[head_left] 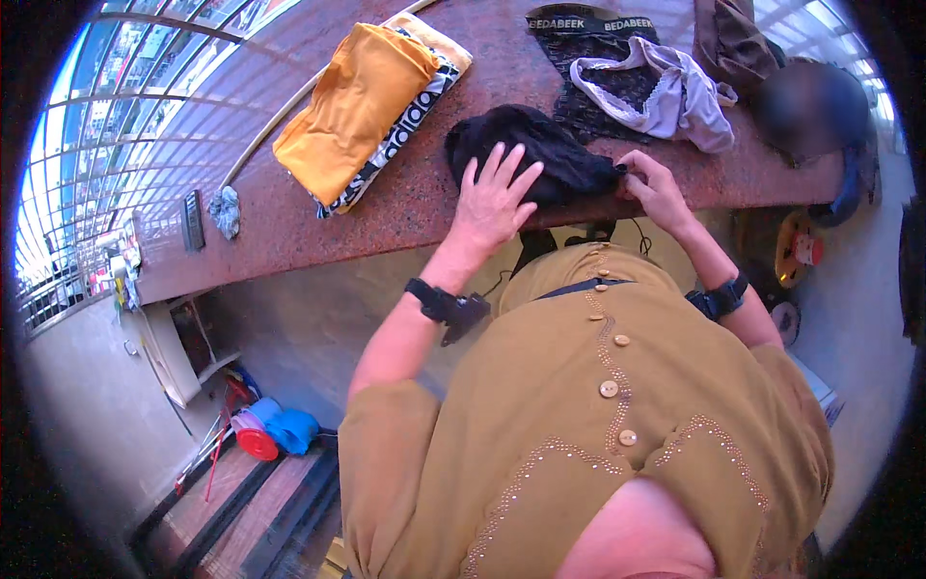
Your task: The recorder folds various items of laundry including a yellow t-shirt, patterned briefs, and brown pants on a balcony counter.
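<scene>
A bunched black garment [544,155] lies near the front edge of the reddish stone tabletop [325,242]. My left hand [493,194] rests palm down on its left part, fingers spread. At the garment's right end, my right hand [653,189] pinches a corner of the cloth between thumb and fingers. Just behind are dark patterned underpants [579,51] with a lettered waistband. Pale lilac lace-edged briefs [687,101] partly cover them. Left of my hands is a folded stack, with a yellow-orange garment [354,108] on top of a black-and-white printed one [405,130].
A person with a blurred head [810,108] is at the table's right end. A dark remote control [192,220] and a crumpled grey cloth [226,212] lie at the left. Barred windows [108,94] border the table. Blue buckets [291,432] stand by steps [239,506] at lower left.
</scene>
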{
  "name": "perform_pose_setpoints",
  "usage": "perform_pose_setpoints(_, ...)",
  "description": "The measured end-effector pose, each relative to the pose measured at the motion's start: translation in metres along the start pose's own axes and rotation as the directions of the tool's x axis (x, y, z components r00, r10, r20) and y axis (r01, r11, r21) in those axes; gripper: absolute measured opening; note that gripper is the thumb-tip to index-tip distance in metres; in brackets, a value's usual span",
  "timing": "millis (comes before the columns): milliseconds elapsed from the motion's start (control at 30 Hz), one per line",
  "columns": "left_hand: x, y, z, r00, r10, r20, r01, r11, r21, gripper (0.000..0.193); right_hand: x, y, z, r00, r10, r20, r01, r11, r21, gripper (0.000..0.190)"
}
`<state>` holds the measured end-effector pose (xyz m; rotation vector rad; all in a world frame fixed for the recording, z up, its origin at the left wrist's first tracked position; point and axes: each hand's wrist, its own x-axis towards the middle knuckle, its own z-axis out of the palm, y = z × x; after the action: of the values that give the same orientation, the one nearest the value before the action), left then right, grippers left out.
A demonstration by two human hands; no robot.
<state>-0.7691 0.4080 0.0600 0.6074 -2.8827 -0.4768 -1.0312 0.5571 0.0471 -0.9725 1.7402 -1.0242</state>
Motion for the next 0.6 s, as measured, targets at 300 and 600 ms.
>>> perform_pose_setpoints(300, -0.023, 0.000, 0.012, 0.994, -0.104, -0.031, 0.101, 0.990, -0.094, 0.053, 0.040, -0.089, 0.038, 0.713, -0.700, -0.038, 0.622, 0.657, -0.427, 0.018)
perform_pose_setpoints(600, -0.066, -0.007, -0.013, 0.992, -0.105, -0.063, 0.100, 0.992, -0.073, 0.039, 0.051, -0.062, 0.083, 0.483, -0.552, 0.680, 0.871, 0.226, -0.435, 0.043)
